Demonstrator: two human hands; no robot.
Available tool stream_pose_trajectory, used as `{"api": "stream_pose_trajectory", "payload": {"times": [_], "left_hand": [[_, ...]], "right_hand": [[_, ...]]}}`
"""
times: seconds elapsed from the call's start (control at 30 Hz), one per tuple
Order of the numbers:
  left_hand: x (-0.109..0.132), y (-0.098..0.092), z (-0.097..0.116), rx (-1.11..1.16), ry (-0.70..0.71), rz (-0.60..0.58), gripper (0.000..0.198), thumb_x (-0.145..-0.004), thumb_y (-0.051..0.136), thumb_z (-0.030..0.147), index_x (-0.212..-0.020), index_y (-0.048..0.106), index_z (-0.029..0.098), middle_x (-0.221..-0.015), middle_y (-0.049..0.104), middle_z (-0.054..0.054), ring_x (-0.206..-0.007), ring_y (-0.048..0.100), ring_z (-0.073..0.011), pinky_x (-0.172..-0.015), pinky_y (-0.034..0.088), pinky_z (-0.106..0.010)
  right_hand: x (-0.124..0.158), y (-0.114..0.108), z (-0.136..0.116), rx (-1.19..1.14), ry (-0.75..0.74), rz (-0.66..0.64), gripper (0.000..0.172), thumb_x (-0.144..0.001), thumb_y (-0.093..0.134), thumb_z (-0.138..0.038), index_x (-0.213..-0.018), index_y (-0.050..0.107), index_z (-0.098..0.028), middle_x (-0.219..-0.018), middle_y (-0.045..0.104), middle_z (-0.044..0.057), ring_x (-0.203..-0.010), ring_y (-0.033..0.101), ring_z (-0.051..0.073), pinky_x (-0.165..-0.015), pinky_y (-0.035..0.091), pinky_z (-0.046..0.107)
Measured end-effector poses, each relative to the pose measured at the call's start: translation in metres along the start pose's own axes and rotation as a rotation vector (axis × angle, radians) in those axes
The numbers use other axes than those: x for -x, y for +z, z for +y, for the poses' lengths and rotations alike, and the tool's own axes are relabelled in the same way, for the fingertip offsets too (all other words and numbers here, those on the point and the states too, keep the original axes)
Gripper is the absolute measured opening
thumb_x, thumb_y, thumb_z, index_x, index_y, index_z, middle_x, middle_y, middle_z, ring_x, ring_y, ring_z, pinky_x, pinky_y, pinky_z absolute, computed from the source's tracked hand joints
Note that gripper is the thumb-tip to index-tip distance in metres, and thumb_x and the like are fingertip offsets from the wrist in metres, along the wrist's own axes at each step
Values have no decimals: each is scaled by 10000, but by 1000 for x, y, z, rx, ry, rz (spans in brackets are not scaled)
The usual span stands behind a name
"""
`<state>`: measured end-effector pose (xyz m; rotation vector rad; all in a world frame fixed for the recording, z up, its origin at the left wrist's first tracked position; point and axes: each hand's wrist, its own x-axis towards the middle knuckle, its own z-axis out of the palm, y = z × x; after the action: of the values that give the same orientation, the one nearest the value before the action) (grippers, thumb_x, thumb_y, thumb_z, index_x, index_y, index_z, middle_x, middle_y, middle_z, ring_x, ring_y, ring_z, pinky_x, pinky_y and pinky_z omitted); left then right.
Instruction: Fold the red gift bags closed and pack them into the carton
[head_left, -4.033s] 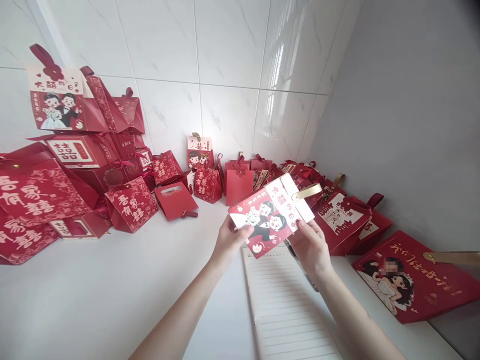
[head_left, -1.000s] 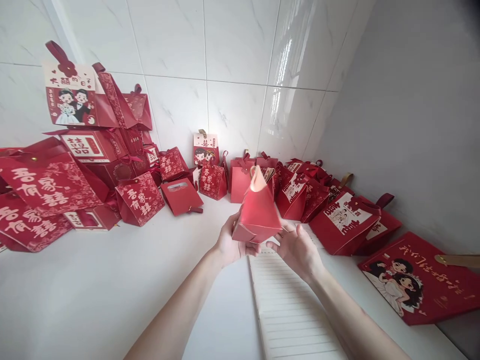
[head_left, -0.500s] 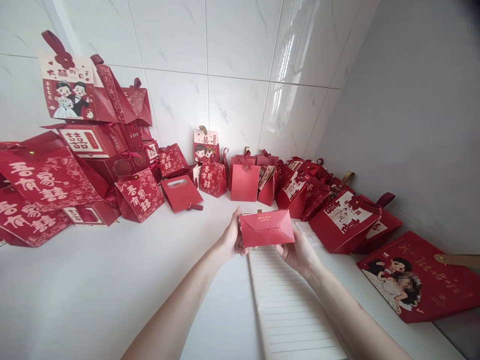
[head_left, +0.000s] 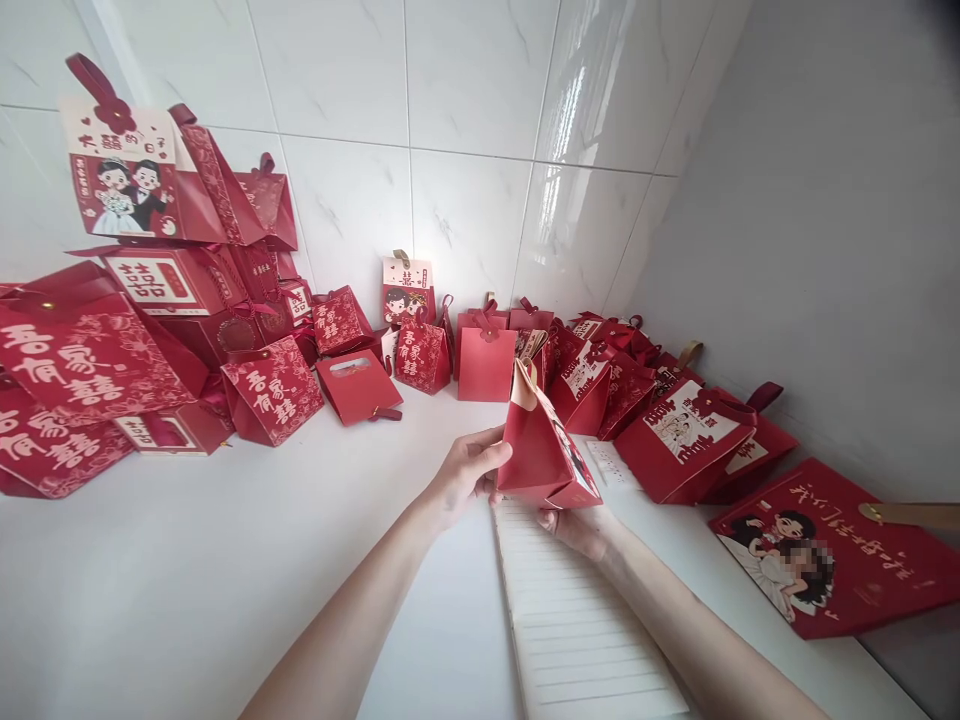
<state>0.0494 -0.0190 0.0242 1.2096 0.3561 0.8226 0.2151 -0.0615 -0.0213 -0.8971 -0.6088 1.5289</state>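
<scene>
A small red gift box [head_left: 536,445] with a peaked top is held up above the table, its plain triangular side towards me and a printed face angled to the right. My left hand [head_left: 469,470] grips its left side, thumb on the red panel. From below, my right hand [head_left: 577,528] supports the base, its fingers partly hidden by the box. Under both hands lies a lined notebook [head_left: 585,620]. Beyond the held box, a plain red gift box [head_left: 486,365] with a flower clasp stands upright.
Stacked red boxes [head_left: 172,280] rise on the left. More red gift boxes [head_left: 675,435] crowd the right side, and a large printed box [head_left: 832,550] sits near the right edge. A tiled wall [head_left: 337,70] backs the white table [head_left: 187,570].
The box in my hands has turned from showing its bottom to standing upright, side panel facing me. My right hand has shifted beneath it. The view has moved slightly.
</scene>
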Motion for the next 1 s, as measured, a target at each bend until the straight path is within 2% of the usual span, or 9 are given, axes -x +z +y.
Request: {"api": "stream_pose_trajectory", "payload": {"times": [0.07, 0.17, 0.23, 0.3, 0.37, 0.5, 0.7, 1.0], "left_hand": [[-1, -1, -1, -13, 43, 27, 319, -764, 664, 465, -834, 647, 155, -636, 547, 5, -519, 493, -91, -415, 368, -185], [-4, -4, -6, -18, 124, 107, 411, -808, 590, 527, -984, 646, 160, -849, 640, -51, -715, 591, -152, -594, 471, -236], [-6, -7, -11, -25, 147, 148, 456, -791, 598, 552, -1023, 628, 160, -960, 660, -79, -815, 617, -195, -708, 492, -284], [-7, -9, -14, -47, 134, 200, 438, -741, 671, 511, -995, 622, 157, -955, 676, -85, -817, 634, -220, -733, 496, -315], [-7, -11, -15, -74, 116, 244, 399, -707, 720, 445, -966, 623, 158, -919, 690, -77, -787, 645, -226, -721, 500, -324], [-5, -10, -11, -107, 149, 231, 337, -687, 736, 377, -928, 638, 162, -884, 700, -62, -757, 646, -214, -695, 501, -309], [-4, -6, -7, -142, 191, 230, 289, -672, 744, 336, -877, 646, 157, -807, 696, -45, -696, 626, -184, -646, 496, -284], [-2, -6, -9, -137, 204, 262, 317, -693, 733, 407, -868, 648, 157, -783, 689, -36, -693, 634, -192, -645, 488, -285]], "right_hand": [[-1, 0, -1, 0, -59, 14, 258, -560, 770, -305, -720, 613, -177, -623, 624, 1, -453, 539, 110, -334, 420, 159], [-1, 2, -5, 71, -210, 64, 279, -555, 754, -368, -710, 610, -185, -590, 611, 2, -426, 507, 120, -320, 390, 186], [2, 5, -9, 220, -379, 130, 268, -601, 731, -395, -716, 624, -178, -645, 631, 23, -510, 547, 147, -390, 426, 211], [5, 7, -12, 408, -546, 198, 271, -682, 689, -436, -721, 642, -171, -708, 644, 35, -610, 563, 162, -503, 462, 232], [9, 8, -14, 532, -636, 227, 299, -745, 639, -468, -716, 650, -171, -715, 638, 30, -662, 551, 164, -578, 461, 238], [10, 8, -15, 561, -621, 232, 316, -745, 618, -483, -740, 667, -171, -728, 642, 30, -663, 537, 172, -569, 438, 247], [9, 9, -17, 533, -582, 239, 250, -696, 638, -417, -725, 673, -171, -722, 654, 29, -647, 535, 176, -540, 421, 241], [7, 8, -16, 502, -573, 198, 241, -700, 673, -410, -685, 637, -172, -678, 623, 15, -641, 536, 164, -532, 429, 229]]}}
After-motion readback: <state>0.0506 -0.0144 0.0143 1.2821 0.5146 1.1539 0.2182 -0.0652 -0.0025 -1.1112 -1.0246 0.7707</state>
